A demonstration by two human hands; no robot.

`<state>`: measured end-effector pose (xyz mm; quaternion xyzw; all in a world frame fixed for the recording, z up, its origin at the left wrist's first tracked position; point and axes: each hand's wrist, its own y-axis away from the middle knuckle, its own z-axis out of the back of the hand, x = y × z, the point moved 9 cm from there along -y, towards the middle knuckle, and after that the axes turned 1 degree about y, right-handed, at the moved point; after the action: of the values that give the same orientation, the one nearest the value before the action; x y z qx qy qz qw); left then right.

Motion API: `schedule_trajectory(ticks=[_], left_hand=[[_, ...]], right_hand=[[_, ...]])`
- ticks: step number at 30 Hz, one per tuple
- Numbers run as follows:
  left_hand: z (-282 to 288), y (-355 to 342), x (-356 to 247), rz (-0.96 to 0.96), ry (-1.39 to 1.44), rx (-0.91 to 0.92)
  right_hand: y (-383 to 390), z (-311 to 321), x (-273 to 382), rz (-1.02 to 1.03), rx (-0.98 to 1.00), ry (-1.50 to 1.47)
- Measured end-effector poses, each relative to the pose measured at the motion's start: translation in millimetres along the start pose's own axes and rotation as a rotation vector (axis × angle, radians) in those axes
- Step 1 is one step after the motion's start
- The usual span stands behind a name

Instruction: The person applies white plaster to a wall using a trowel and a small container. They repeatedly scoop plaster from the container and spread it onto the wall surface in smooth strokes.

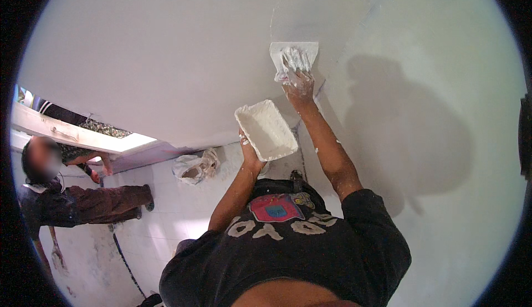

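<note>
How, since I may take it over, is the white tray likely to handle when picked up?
The tray is probably stiff, as its sides look straight. White paste along its rim may make it slippery. It seems fairly light, since the left hand alone holds it.

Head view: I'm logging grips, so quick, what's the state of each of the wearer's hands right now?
Left hand: closed, holding a paste-coated rectangular tub by its side.
Right hand: closed, holding a wide flat scraper.
</note>
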<state>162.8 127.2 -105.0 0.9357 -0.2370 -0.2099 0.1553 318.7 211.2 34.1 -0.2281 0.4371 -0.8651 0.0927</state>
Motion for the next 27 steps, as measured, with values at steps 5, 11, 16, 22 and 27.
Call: schedule_trajectory(ticks=[5,11,16,22,27], left_hand=[[-6,-4,4,0.019,0.070,0.105],[-19,-2,2,-0.005,0.055,0.140],[-13,-3,0,-0.025,0.040,0.107],[-2,-5,-3,-0.063,0.016,0.045],[5,-3,0,-0.028,0.039,0.026]], right_hand=[[-3,38,-5,0.018,0.025,0.248],[-131,111,11,0.181,-0.322,0.318],[-144,70,16,0.455,-0.565,0.371],[-24,3,8,0.265,0.042,0.232],[14,5,-6,0.023,0.628,0.416]])
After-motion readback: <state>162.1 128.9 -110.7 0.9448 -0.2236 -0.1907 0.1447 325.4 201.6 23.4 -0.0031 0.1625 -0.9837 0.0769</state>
